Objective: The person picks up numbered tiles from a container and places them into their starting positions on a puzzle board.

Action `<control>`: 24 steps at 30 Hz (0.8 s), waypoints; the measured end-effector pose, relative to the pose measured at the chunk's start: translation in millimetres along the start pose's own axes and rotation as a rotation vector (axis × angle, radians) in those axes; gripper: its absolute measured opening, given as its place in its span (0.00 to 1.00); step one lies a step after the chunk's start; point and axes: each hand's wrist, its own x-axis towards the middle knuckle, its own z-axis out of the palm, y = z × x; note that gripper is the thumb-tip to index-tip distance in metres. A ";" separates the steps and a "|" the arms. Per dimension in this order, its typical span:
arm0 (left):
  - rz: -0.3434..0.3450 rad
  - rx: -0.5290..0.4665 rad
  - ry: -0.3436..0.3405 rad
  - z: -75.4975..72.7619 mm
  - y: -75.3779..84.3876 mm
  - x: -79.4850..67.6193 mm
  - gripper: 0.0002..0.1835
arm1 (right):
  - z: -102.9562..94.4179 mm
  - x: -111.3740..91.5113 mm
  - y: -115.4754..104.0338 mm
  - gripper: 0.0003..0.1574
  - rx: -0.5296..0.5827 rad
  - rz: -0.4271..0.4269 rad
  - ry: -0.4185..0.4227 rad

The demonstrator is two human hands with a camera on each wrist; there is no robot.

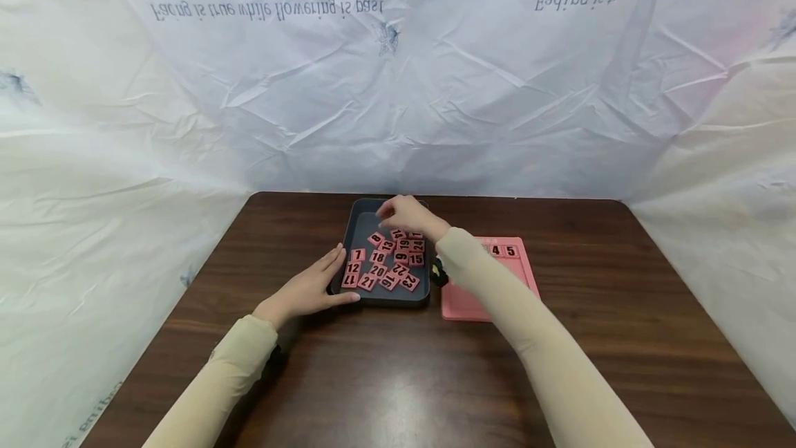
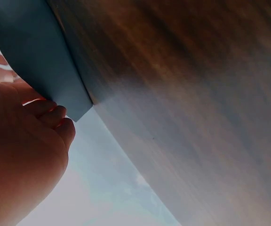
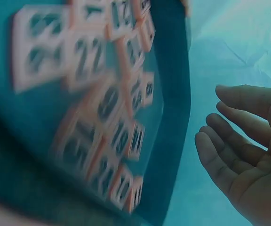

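Observation:
A dark grey tray (image 1: 356, 227) on the table holds several pink number tiles (image 1: 378, 257), among them 7, 12, 18, 20 and 21. My left hand (image 1: 305, 290) rests against the tray's near left corner, fingers along its left side and thumb by the near edge. In the left wrist view, fingertips touch the tray's side (image 2: 36, 52). Over the far part of the tray is my right hand (image 1: 407, 214), palm down. The right wrist view shows that hand (image 3: 248, 150) with fingers loosely bent, thumb apart and nothing between them. Tiles there (image 3: 86, 56) are blurred.
Right of the tray lies a pink board (image 1: 463, 304) with tiles 4 and 5 (image 1: 504, 251) along its far edge; my right forearm hides part of it. A dark wooden table (image 1: 622, 310) carries everything. White printed sheeting (image 1: 497, 109) hangs behind and at both sides.

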 end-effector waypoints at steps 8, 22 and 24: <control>0.010 0.006 -0.003 3.0 -4.9 0.5 0.61 | 29.0 19.8 -14.6 0.26 -0.006 0.005 -0.095; 0.040 0.001 0.008 0.8 -3.2 0.4 0.60 | 59.4 33.7 -21.6 0.23 -0.103 0.093 -0.201; 0.039 -0.001 0.010 0.2 -3.3 0.3 0.60 | 60.5 34.0 -22.6 0.22 -0.110 0.114 -0.204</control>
